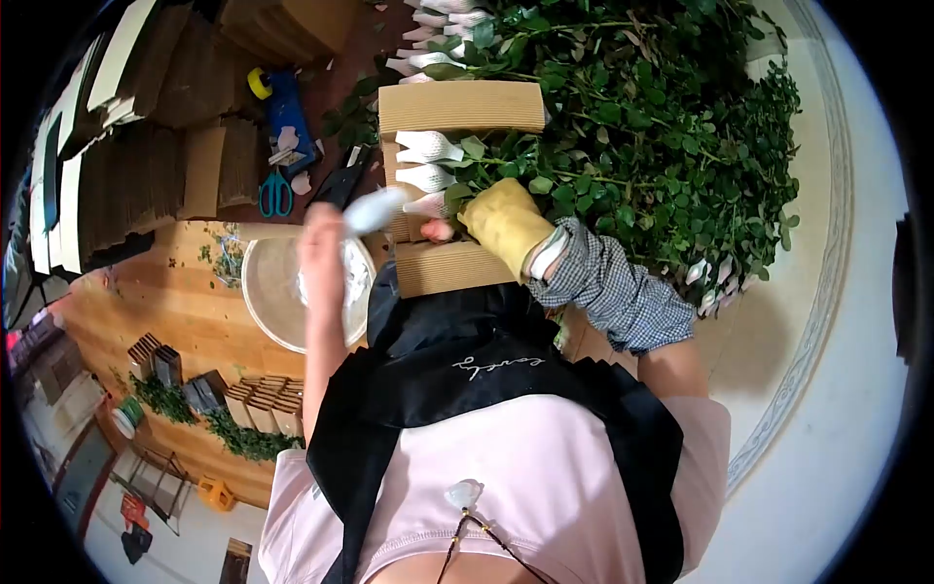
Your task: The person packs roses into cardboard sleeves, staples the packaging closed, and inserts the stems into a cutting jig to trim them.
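Left hand (324, 243) left of centre, blurred, pinching white sleeve (377, 209). Yellow-gloved right hand (506, 224) at centre, fingers curled; can't tell if gripping. Pink rose (437, 230) just left of it. Round bin (263, 282) centre left. Leafy stems (662, 146) upper right. Scissors (275, 194) upper left.

Bare L hand (323, 255), blurred, w/ white foam net (377, 209); yellow-gloved R hand (508, 226) just beside pink rose (437, 231), nr leafy stems (662, 146).

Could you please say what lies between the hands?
The head view shows a blurred white object by the left hand, then a white net and pink rose.
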Demonstrator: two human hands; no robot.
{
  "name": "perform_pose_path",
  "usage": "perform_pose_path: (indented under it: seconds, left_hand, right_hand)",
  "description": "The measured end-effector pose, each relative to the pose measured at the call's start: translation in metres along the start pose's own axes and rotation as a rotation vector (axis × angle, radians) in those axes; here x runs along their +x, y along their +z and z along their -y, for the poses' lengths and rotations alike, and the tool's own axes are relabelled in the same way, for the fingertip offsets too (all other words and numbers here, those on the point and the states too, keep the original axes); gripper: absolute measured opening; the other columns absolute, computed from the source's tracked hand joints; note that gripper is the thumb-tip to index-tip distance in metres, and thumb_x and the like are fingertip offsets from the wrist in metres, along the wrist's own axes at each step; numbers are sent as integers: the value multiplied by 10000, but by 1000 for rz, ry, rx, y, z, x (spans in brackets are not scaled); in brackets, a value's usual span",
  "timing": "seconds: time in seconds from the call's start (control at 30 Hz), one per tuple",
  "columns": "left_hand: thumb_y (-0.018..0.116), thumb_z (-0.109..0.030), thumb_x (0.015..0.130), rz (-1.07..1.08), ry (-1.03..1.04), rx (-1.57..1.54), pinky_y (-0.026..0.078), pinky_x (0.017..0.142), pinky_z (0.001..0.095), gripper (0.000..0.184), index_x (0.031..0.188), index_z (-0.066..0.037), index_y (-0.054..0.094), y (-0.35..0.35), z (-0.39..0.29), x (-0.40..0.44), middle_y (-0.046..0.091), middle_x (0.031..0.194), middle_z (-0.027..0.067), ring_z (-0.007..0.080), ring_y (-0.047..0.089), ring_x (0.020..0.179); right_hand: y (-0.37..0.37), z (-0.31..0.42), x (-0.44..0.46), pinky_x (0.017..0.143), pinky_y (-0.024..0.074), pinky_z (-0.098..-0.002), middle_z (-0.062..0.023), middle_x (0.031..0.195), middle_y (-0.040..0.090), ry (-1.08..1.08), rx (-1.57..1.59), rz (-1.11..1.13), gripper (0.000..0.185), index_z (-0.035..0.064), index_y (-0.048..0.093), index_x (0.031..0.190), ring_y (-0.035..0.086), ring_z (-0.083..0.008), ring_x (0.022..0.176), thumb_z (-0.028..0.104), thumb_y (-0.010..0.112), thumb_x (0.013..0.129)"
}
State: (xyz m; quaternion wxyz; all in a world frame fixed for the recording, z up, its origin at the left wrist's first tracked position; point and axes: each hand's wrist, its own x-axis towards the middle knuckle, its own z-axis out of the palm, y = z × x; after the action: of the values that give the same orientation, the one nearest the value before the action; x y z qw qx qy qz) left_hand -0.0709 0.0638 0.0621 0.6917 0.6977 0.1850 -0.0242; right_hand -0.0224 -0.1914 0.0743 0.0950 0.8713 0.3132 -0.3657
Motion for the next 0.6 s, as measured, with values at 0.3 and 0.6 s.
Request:
perform_pose_path:
  seconds: [0.3,0.6]
  left_hand:
    - [681,-196,932,295,262,615,468,652,383,215,860,-9,604,48,-16,13,571,755,150,307,585,709]
    - [494,-116,1020,-176,104,-27,389,521,219,181,897,-64,616,-23,13,37,569,797,6,68,476,586]
  right_hand:
    - [-51,-1,-25,711,542,-406,-81,782,710,38,153,-222,201,94,704,957,695,-267,755,281,665,896]
    - [-6,-26,-9,673,529,-449,-114,732,667,-53,338,-414,212,97,695,943,671,-307,715,295,684,869]
